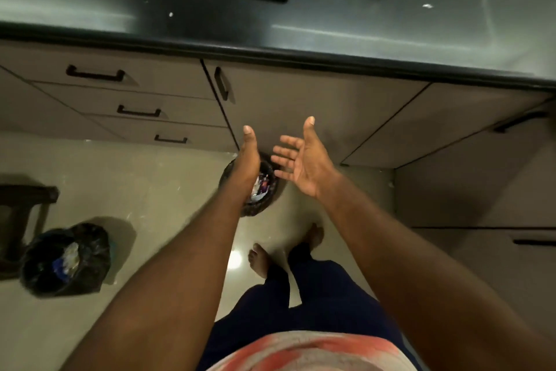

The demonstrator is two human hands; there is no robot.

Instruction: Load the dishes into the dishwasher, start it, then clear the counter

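Left hand (248, 160) flat, right hand (304, 161) splayed, round bin (259, 210), glossy counter (361, 9)

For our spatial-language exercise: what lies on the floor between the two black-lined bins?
Only bare floor tile, between the near bin and the far bin, as the head view shows.

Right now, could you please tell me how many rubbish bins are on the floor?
2. The left bin stands beside a dark stool; the middle bin sits by the cabinets, partly hidden behind the left hand. Others may lie out of view.
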